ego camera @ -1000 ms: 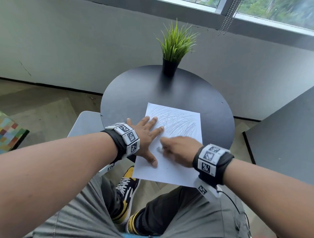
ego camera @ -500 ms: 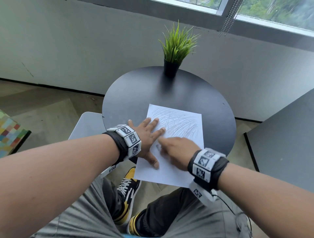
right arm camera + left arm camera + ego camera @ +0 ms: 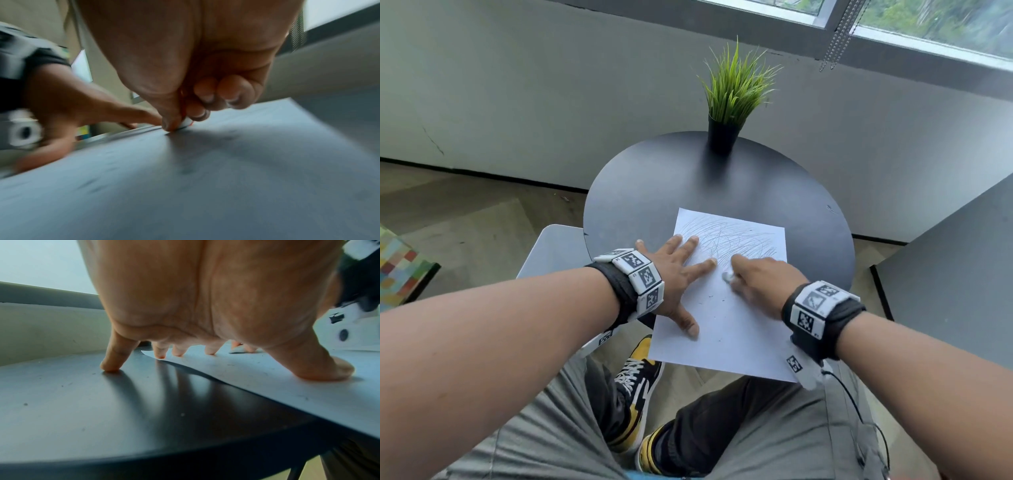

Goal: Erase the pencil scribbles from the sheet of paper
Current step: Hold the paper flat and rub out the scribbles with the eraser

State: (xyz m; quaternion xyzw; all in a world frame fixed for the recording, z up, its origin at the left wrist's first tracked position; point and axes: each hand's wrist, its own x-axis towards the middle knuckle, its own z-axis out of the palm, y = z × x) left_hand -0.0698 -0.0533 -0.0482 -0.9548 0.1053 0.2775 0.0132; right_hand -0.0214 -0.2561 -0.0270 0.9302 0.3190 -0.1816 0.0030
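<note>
A white sheet of paper (image 3: 736, 329) lies on the round black table (image 3: 654, 192), its near edge hanging past the table rim. Grey pencil scribbles (image 3: 729, 236) cover its far half; the near half is mostly blank with dark crumbs. My left hand (image 3: 674, 274) lies flat with spread fingers on the sheet's left edge, the little finger (image 3: 112, 360) on the bare table. My right hand (image 3: 760, 284) pinches a small white eraser (image 3: 727, 277) and presses it onto the paper (image 3: 226, 178) near the left index fingertip. The eraser (image 3: 186, 124) shows blurred between thumb and fingers.
A potted green grass plant (image 3: 732, 102) stands at the table's far edge by the wall. A light grey chair seat (image 3: 551, 250) is left of the table, a dark grey surface (image 3: 955, 274) to the right. My knees and a yellow-black shoe (image 3: 633, 387) are below the sheet.
My right hand with the eraser has rubbed back and forth and now sits slightly farther up the sheet, at the scribbles' lower edge. The left hand keeps holding the paper down.
</note>
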